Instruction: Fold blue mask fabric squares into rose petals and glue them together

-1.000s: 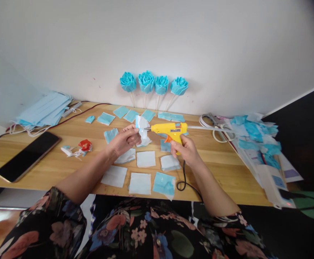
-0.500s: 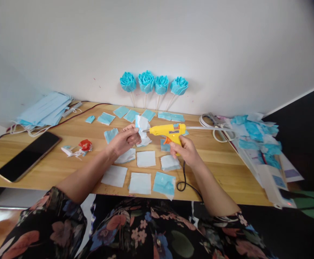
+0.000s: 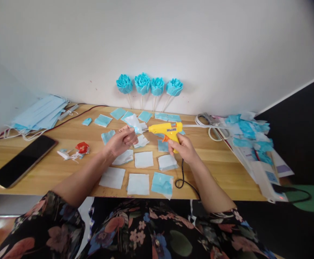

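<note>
My right hand (image 3: 182,145) is wrapped round the handle of a yellow glue gun (image 3: 162,128), with fingers by its orange trigger. A clear glue stick (image 3: 202,126) sticks out of the gun's back. Between the fingers of my left hand (image 3: 123,141) is a small blue-and-white fabric piece (image 3: 133,123). The gun's nozzle is right at this piece; whether it touches I cannot tell. Several cut fabric squares, such as a white square (image 3: 143,159) and a blue square (image 3: 162,183), lie on the table (image 3: 216,172) below and around my hands.
Several blue fabric roses (image 3: 142,83) on sticks lean against the wall. At left are a stack of face masks (image 3: 39,113), a phone (image 3: 23,161) and a red scrap (image 3: 82,147). At right lie scissors (image 3: 218,133), blue scraps (image 3: 245,129) and a white power strip (image 3: 268,181).
The fabric piece in my left hand has tilted over, its white side now showing more beside the nozzle. Both hands keep their holds. The whole view has shifted slightly.
</note>
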Demonstrator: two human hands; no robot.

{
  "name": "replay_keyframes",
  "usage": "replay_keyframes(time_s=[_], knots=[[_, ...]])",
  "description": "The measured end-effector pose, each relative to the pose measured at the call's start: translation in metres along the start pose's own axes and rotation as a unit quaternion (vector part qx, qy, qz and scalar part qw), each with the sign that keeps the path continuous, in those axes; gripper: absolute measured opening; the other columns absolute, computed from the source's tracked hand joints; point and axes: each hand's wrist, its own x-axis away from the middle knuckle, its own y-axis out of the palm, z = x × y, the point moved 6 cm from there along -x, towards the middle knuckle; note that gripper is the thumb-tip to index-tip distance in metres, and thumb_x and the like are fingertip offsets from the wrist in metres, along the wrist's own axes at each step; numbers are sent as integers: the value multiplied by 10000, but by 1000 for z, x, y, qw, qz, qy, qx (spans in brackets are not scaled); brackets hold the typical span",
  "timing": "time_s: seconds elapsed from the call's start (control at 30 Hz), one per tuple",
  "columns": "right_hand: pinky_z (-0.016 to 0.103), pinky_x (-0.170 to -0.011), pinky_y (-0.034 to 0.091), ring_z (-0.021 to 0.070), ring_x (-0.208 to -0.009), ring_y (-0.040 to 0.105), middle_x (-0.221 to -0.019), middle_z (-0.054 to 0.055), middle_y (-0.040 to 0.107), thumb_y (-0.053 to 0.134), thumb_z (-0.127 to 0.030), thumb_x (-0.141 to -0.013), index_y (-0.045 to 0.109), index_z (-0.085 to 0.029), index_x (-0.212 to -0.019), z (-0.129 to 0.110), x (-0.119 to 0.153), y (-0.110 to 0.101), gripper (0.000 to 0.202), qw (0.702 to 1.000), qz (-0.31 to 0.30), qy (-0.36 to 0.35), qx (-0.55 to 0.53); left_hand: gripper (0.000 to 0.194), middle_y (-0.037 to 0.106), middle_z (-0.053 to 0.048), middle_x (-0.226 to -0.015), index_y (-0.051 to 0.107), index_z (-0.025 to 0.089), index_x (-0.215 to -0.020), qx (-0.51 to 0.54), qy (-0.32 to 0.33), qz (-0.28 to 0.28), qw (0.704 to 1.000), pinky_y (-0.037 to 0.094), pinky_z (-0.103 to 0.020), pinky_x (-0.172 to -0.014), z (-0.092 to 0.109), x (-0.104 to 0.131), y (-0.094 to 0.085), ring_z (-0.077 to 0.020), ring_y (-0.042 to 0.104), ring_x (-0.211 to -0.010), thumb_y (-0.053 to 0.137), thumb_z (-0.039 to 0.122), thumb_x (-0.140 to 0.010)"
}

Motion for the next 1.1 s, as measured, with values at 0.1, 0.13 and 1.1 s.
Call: replay_keyframes(time_s=[0.1, 0.13, 1.1], knots=[[232, -520, 417, 103, -524, 572, -627, -39, 633, 641, -572, -844, 551, -215, -838, 5, -8, -24, 368, 993, 115, -6, -27, 412, 227, 113, -437, 406, 195, -630, 0, -4, -3, 1000, 331, -239, -517, 0, 1, 1, -57, 221, -404, 784, 277, -772], [226, -498, 396, 107, -536, 578, -642, -34, 643, 626, -588, -842, 556, -218, -878, 9, -10, -37, 379, 987, 161, 5, -21, 419, 226, 111, -437, 397, 195, -621, 0, -4, -6, 1000, 334, -239, -519, 0, 1, 1, -58, 227, -405, 779, 271, -775], [501, -1112, 427, 299, -1378, 497, -1489, 110, 530, 739, -483, -777, 292, -275, -1571, -19, -15, 56, 935, 996, -23, -57, 71, 359, 422, 74, -455, 623, 161, -649, -100, 3, 18, 995, 385, -246, -553, -7, -1, -6, -69, 414, -459, 889, 402, -630]])
